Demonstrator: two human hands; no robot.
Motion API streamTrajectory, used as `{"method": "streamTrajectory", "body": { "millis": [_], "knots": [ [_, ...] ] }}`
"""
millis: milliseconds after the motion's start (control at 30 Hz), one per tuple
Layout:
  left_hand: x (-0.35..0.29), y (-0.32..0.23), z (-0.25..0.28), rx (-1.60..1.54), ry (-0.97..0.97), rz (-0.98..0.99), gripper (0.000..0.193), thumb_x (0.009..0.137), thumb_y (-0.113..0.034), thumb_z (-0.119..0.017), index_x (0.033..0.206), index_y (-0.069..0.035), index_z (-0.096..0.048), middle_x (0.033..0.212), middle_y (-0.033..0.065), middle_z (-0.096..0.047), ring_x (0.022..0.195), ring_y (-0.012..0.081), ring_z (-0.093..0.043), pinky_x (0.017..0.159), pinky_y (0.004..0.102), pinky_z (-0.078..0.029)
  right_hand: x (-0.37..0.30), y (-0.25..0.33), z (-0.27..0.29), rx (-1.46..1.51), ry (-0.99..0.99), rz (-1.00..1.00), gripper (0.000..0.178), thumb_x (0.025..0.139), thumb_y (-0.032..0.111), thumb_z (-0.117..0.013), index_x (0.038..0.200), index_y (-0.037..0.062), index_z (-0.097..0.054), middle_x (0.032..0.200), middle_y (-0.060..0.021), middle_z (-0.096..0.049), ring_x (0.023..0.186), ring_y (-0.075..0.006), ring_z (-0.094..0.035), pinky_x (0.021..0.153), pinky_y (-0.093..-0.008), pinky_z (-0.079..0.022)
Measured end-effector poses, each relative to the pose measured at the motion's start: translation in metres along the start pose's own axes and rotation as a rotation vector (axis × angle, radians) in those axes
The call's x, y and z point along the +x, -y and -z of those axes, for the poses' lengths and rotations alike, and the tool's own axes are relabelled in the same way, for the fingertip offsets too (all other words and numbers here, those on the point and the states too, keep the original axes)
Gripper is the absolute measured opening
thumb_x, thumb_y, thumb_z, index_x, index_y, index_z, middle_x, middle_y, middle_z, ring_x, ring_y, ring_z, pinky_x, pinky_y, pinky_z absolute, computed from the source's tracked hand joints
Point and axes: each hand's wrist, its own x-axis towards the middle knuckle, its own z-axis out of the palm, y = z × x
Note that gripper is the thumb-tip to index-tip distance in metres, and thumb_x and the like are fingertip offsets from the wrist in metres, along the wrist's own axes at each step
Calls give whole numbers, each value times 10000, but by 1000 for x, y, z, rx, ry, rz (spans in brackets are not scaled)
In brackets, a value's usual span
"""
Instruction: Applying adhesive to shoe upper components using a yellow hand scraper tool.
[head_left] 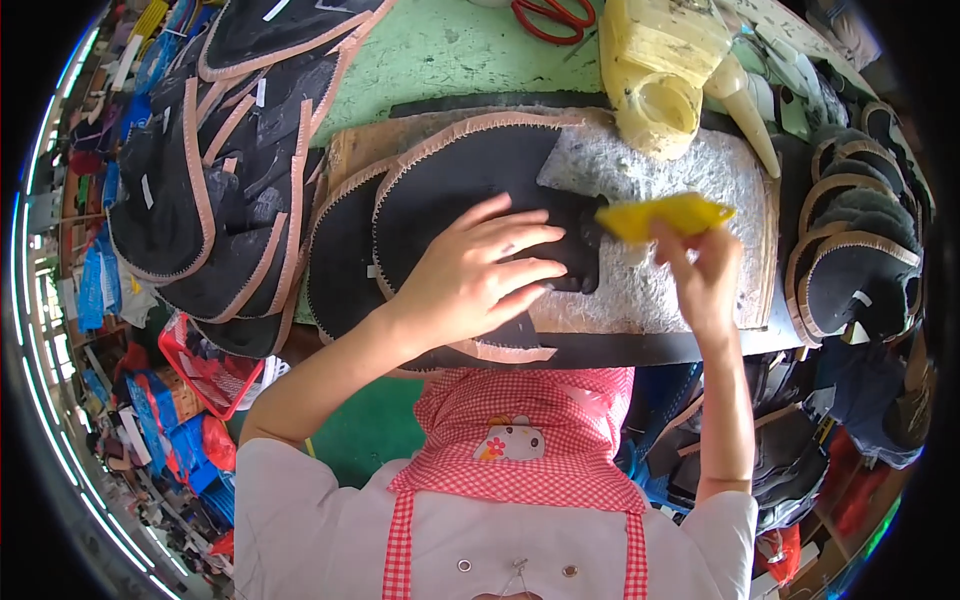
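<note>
My left hand (487,262) lies with its fingers spread on a black curved piece (460,190) edged with a toothed pinkish-tan strip. That piece rests on a wooden board (350,150), partly over another like it. In my right hand (708,270) is a yellow flat scraper (650,218), slightly blurred, gripped between thumb and fingers. The scraper is just right of the piece's notched end, over a whitish, glue-crusted patch (640,280) of the board. Whether its edge touches anything, I cannot tell.
Several similar black pieces (200,180) are heaped on the left, and more (860,260) are stacked at the right. A cut-open yellowish plastic container (665,60) stands behind the board, near red-handled scissors (556,18). A red basket (205,365) sits low at the left.
</note>
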Motion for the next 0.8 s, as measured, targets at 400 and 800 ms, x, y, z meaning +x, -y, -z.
{"method": "streamTrajectory", "body": {
  "millis": [400,800],
  "knots": [
    [2,12,-6,-35,5,-41,250,735,-96,-740,977,-158,-723,1302,24,-591,1283,240,-503,1111,488,-339,-46,-15,-5,-102,189,453,202,804,6,-639,1002,31,-673,882,-107,-699,695,-229,-685,597,-328,-550],
    [5,21,-7,-153,-68,-43,221,742,9,-700,925,-71,-606,1210,76,-622,1219,272,-560,1084,480,-380,-47,-6,-5,141,80,268,75,818,-15,-617,881,-32,-654,796,-109,-654,558,-144,-563,508,-258,-420]
  ]
}}
